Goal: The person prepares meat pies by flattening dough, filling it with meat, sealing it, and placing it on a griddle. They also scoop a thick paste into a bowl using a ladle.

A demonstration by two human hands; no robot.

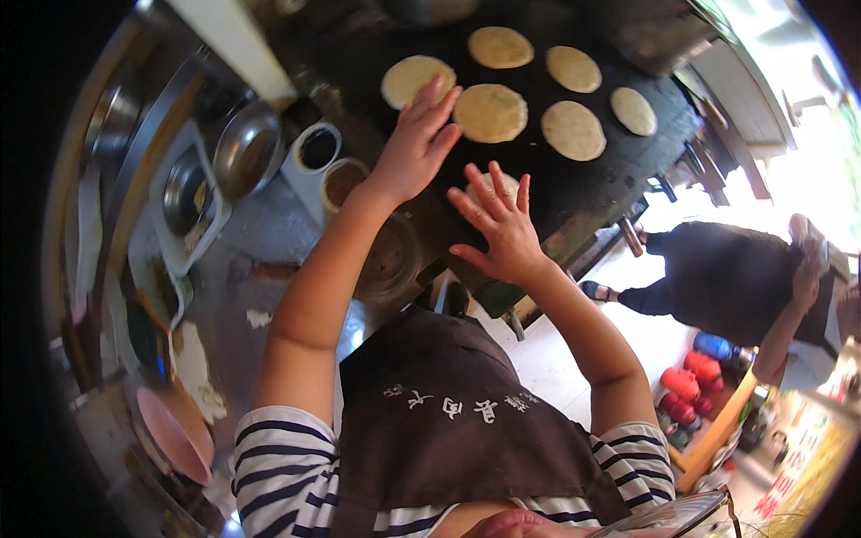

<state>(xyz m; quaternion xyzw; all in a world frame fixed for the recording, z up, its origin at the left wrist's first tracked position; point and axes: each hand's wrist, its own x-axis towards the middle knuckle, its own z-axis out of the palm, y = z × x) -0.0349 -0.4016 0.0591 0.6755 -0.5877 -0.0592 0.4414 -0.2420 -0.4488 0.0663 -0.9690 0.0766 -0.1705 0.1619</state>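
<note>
Several round flatbreads point(574, 130) lie spaced out on a dark flat griddle point(632, 168). My left hand point(417, 144) has its fingers spread and holds nothing. Its fingertips overlap the right part of a pale flatbread point(403, 81) in the view; whether they touch it I cannot tell. Lower down, my right hand point(501, 228) is spread over another small flatbread point(488, 188) near the griddle's near edge, and the fingers hide much of it. Contact there is unclear too. One more browned flatbread point(490, 113) lies just right of my left fingertips.
Left of the griddle are a cup of dark liquid point(318, 148), a tub of brown paste point(342, 183), a steel bowl point(249, 151), a white tray point(208, 235) and a pink basin point(176, 437). A person in dark clothes point(726, 282) stands at the right, near red and blue containers point(681, 383).
</note>
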